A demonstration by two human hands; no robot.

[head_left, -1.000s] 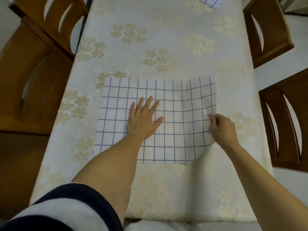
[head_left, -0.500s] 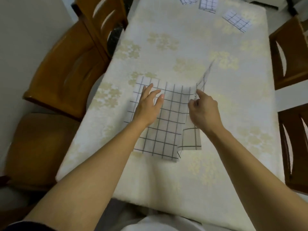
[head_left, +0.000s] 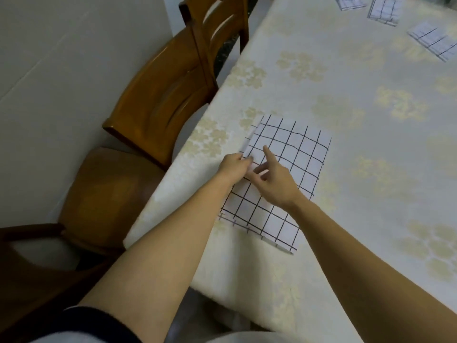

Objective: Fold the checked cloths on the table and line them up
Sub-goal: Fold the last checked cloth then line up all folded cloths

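Left hand (head_left: 235, 165) is pinching the left edge of the checked cloth (head_left: 291, 164), its fingers closing narrowly on the doubled layers where the edges are meeting. Right hand (head_left: 277, 183) is lying across the same cloth just beside the left hand, forefinger stretching out along the fabric and the other fingers curling loosely; whether it is gripping any fabric cannot be told. The two hands are almost touching at the cloth's left margin. Both forearms are reaching in from the lower edge of the view, and a dark sleeve with a pale band (head_left: 81, 325) is showing at the left arm.

The checked cloth, white with thin dark lines, is lying folded in a long rectangle near the left edge of the tabletop (head_left: 371, 169), one lower layer peeking out slightly along its near end. The tabletop is wearing a cream covering with pale gold flower clusters.

Three smaller folded checked cloths (head_left: 432, 40) are lying well apart from the hands at the far right, partly cut off by the frame.

Two wooden chairs (head_left: 160, 95) are standing beside the left side of the tabletop.
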